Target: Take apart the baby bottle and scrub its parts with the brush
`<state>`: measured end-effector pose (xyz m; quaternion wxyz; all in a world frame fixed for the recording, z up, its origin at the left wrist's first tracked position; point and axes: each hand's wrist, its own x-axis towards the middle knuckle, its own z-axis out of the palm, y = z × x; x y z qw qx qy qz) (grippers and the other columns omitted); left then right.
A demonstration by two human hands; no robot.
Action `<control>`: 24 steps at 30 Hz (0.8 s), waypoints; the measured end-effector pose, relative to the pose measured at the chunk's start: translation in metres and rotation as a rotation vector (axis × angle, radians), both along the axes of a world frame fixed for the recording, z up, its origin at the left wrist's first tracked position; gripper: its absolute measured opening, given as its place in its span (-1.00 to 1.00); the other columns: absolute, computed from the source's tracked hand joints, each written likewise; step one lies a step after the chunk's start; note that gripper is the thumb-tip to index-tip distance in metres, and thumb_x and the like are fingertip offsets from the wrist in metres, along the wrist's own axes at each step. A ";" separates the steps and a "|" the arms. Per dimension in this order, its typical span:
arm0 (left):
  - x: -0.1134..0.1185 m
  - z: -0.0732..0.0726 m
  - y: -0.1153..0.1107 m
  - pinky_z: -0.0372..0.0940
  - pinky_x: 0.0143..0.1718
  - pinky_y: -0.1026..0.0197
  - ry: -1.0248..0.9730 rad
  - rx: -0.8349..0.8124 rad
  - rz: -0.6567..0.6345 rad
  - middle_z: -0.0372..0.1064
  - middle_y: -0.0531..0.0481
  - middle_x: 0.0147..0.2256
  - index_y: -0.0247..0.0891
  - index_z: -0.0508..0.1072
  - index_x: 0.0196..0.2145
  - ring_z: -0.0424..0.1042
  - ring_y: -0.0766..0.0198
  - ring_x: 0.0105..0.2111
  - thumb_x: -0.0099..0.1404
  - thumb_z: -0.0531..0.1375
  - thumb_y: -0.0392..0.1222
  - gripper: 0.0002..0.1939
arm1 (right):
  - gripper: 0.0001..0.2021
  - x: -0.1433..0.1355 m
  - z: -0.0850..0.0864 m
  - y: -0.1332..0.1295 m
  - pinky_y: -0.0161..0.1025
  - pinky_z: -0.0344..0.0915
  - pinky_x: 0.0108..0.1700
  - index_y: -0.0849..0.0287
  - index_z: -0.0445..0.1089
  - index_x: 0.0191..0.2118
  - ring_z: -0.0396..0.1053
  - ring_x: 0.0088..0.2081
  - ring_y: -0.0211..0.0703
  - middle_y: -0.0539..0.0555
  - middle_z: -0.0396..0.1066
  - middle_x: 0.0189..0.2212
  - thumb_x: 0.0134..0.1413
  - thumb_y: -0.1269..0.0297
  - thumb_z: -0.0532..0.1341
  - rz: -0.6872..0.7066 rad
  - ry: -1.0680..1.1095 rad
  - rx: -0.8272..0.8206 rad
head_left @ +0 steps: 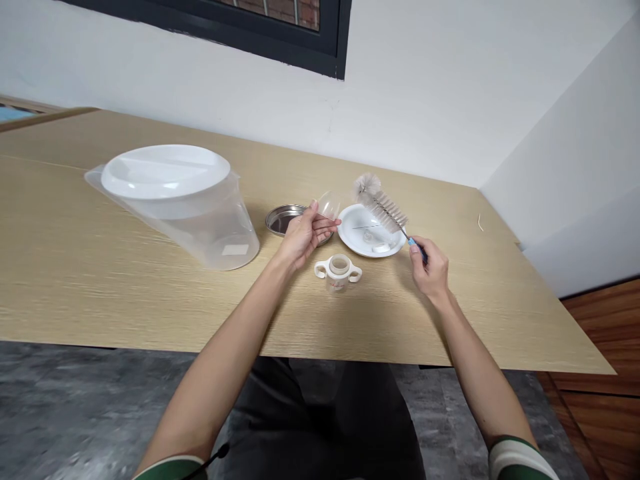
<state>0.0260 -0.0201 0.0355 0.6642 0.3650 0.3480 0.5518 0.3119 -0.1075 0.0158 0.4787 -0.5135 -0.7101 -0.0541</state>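
Observation:
My left hand [306, 235] grips a clear, dome-shaped bottle cap [329, 205] between thumb and fingers, above a round metal tray [281, 215]. In my right hand [431, 268] is a bottle brush [384, 208] with pale bristles and a blue handle; its head points up and left, over a white bowl [357, 241]. Small clear and white parts [380, 247] lie in the bowl, too small to name surely. Between my hands and nearer to me, a small baby bottle [339, 275] with two white side handles stands upright, its mouth uncovered.
A large translucent pitcher [210, 233] with a white lid [167, 170] stands at the left on the wooden table [150, 300]. A thin pale strip [480, 223] lies at the far right. The wall and a dark window frame [280, 43] rise behind the table.

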 end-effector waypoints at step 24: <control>0.001 -0.002 -0.004 0.40 -0.02 0.26 -0.006 0.126 0.018 0.48 -0.08 -0.12 -0.27 0.52 0.03 0.55 0.32 -0.20 -0.07 0.52 -0.36 -0.34 | -0.76 0.001 0.000 0.001 -0.13 0.45 -0.15 0.15 0.46 -0.04 0.54 -0.19 -0.08 0.15 0.58 -0.19 0.37 0.20 0.10 0.015 -0.016 0.043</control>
